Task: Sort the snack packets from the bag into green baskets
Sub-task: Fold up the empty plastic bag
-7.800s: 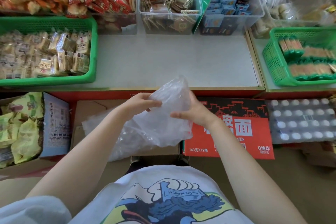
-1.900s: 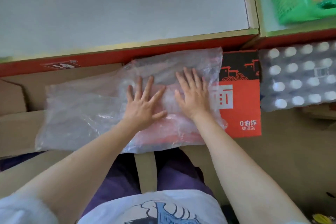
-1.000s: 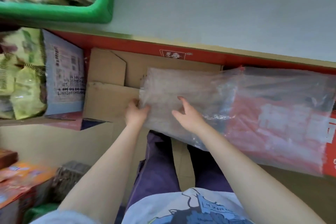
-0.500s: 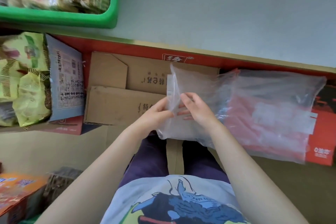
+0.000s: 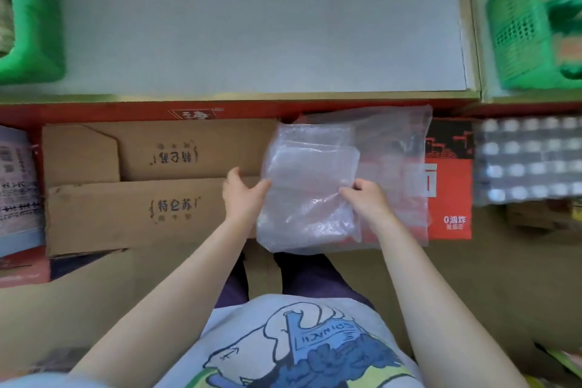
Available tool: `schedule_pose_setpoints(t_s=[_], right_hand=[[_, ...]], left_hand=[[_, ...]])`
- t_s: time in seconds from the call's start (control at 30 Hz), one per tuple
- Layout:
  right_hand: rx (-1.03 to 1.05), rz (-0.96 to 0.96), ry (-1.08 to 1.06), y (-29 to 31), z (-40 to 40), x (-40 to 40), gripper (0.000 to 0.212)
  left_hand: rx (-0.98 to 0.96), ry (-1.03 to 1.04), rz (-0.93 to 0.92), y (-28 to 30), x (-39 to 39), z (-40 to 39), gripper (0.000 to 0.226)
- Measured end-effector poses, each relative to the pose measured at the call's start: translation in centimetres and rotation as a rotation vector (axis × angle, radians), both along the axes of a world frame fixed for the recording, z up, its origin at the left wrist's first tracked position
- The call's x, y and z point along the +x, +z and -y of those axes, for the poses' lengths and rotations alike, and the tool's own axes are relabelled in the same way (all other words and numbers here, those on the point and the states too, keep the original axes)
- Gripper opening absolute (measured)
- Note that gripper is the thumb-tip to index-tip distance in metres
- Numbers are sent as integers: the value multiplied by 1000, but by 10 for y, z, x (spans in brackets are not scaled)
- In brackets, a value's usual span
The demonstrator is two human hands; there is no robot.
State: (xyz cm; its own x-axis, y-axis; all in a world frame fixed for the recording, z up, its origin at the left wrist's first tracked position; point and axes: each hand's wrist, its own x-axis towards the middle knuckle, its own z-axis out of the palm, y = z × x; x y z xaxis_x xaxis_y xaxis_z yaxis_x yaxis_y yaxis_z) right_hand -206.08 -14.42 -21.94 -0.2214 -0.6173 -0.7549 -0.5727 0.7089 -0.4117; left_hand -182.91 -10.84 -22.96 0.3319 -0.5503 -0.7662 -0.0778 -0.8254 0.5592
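1. head view: the clear plastic bag (image 5: 310, 189) now lies doubled over on itself, a neat folded panel over the seam between the cardboard box (image 5: 151, 186) and the red carton (image 5: 448, 195); half a second ago its left edge was only being lifted.
2. the left hand (image 5: 242, 195) holds the bag's left edge, thumb on top of the plastic and fingers curled beneath; the right hand (image 5: 365, 200) has its fingers curled onto the right edge of the folded part, pinching it.
3. a looser, single layer of the bag trails to the right across the red carton.
4. no snack packets show inside the bag; it looks empty and flat.
5. the left green basket (image 5: 34, 25) sits at the far left of the tabletop (image 5: 261, 19), the right green basket (image 5: 519, 25) on the next surface to the right; both are well apart from the hands and blurred, so their contents are hard to read here.
6. judgement: the fold suggests the sorting from this bag is done, and the person is tidying the wrapper away; another fold or setting it aside seems the likely next need.
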Motion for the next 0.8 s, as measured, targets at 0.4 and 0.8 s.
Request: schedule_pose_setpoints(t_s=[0.4, 0.8], right_hand=[[-387, -211, 205, 36, -5, 0, 42], [40, 677, 83, 72, 9, 27, 26]], left_hand=[[-10, 114, -199, -4, -8, -13, 33], [-123, 91, -737, 95, -54, 5, 73]])
